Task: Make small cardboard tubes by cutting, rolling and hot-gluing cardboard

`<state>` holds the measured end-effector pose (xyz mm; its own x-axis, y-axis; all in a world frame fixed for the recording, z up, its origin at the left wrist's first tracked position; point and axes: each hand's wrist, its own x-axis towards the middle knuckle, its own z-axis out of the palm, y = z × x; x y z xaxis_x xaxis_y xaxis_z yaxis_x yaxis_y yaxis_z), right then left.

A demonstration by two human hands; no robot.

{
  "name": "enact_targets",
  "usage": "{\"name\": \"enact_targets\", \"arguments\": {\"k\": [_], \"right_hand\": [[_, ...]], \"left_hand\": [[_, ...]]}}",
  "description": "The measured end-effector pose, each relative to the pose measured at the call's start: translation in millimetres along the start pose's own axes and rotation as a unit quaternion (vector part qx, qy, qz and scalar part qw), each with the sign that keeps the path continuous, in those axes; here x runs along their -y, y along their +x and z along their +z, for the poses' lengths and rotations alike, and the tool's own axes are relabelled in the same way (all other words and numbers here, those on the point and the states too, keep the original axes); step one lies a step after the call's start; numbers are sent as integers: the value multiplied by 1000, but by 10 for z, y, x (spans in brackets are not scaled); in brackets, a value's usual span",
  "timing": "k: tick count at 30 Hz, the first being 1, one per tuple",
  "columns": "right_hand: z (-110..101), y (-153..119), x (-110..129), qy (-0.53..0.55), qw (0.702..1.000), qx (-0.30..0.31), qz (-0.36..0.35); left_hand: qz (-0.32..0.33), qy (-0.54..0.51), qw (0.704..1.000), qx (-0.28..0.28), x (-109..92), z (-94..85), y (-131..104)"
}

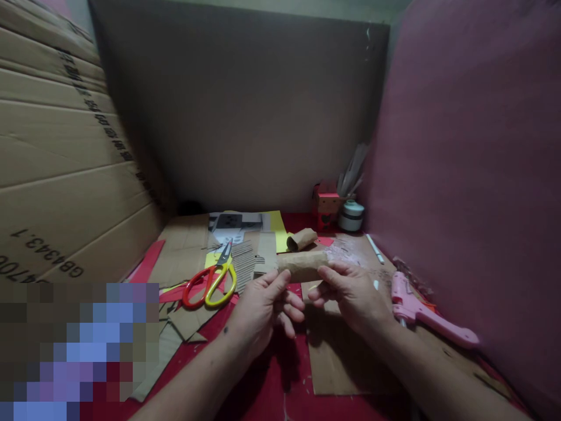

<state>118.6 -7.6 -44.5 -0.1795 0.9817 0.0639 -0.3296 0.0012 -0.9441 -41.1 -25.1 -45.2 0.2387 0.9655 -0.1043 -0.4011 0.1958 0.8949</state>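
Observation:
A brown cardboard tube [303,265] is held level between my two hands. My left hand [269,304] pinches its left end between thumb and forefinger, the other fingers curled loosely below. At the right end, my right hand [350,292] grips it with thumb and fingertips. Just behind it lies a second, shorter brown roll [302,238], its dark open end facing left. Scissors [214,282] with one red and one yellow handle rest left of my left hand, blades pointing away. Below my right hand is a flat cardboard piece [335,365].
A pink glue gun [418,313] lies at the right. Cardboard scraps [188,321] and corrugated pieces [244,260] cover the left side of the red cloth [258,392]. At the back stand a red box [326,206] and a pale jar [351,216]. Cardboard [56,146] and a pink wall [473,175] flank the area.

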Motion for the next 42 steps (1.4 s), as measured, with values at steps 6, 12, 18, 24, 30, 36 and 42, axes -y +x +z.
{"name": "enact_targets", "arguments": {"k": [6,12,18,24,30,36,42], "right_hand": [[27,-1,-30,-13,1000,-16,11],[81,-32,7,-37,999,-5,-17],[62,-25,-10,-74,995,22,-66],[-86,-12,237,-212,957,-88,-179],[-345,218,600,-552,763,-133,-310],[-475,612,442,-551,788,-67,-267],[-536,709,428,-523,808,-79,-259]], "left_hand": [[-8,-56,998,-25,-21,20,7],[-1,-47,997,-68,5,69,-7],[24,-51,998,-27,4,53,-5],[77,-24,992,-92,-87,-57,35],[81,-11,989,-125,-176,-162,41],[81,19,991,-102,-115,-152,24],[80,39,991,-104,-121,-194,34]]}}
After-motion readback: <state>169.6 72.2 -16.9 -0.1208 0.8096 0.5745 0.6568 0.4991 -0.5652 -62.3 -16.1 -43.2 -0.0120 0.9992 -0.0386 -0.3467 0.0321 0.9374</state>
